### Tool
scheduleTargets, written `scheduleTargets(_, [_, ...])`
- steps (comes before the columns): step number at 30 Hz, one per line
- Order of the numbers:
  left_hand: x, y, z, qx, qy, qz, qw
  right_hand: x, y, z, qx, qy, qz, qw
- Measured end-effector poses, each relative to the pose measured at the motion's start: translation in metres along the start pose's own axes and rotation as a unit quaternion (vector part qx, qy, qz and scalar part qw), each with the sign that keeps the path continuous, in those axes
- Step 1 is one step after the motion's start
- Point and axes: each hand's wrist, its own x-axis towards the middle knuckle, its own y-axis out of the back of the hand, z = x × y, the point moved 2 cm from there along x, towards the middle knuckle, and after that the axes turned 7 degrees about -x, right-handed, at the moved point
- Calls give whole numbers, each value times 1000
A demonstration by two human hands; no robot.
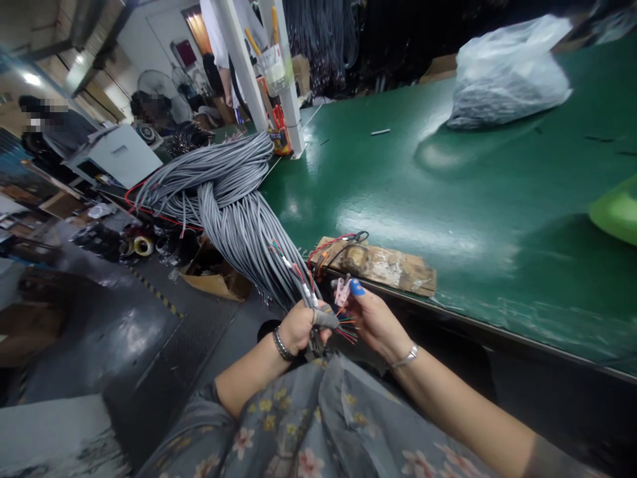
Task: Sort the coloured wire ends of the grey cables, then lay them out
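My left hand [298, 326] is closed around the end of a grey cable [326, 319], from which thin coloured wires [347, 326] fan out to the right. Just right of them, my right hand [375, 325] pinches a small pink plastic piece [342, 292]; its exact kind is unclear. Something blue covers the right thumb's tip. A thick bundle of grey cables [249, 222] runs from the bench's left end down to my left hand. Some cable ends with white sleeves [307, 292] and coloured wires lie just above that hand.
A worn wooden block [393, 267] with red and black leads sits on the green bench's [373, 172] near edge. A filled plastic bag [507, 76] is at the back right, a green object [617, 209] at far right. A white post [286, 86] carries tools. People are in the background.
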Motion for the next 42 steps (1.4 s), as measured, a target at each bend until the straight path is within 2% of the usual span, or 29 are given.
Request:
scheduleTargets(10, [3,-7,4,25,-29,-11,999,1,0,0,-12,2,10,1000])
scheduleTargets(14, [1,-6,4,28,-41,-4,999,1,0,3,-5,-5,-8,1000])
scheduleTargets(18, [-8,-2,0,28,-44,-2,999,1,2,5,25,-55,-27,998])
scheduleTargets(22, [-22,0,-4,4,-79,18,997,1,3,4,42,-97,-54,993])
scheduleTargets(24, [-27,-2,-5,-17,-98,31,995,1,2,3,37,-90,-61,993])
scheduleTargets(29, [-25,-10,-7,-21,-117,50,992,1,1,-1,3,-20,-49,999])
scheduleTargets(36, [-15,-15,-8,-33,-131,70,988,4,2,-2,24,-64,-46,997])
scheduleTargets(42, [-16,-15,-7,-29,-120,82,989,12,3,3,54,-38,-15,998])
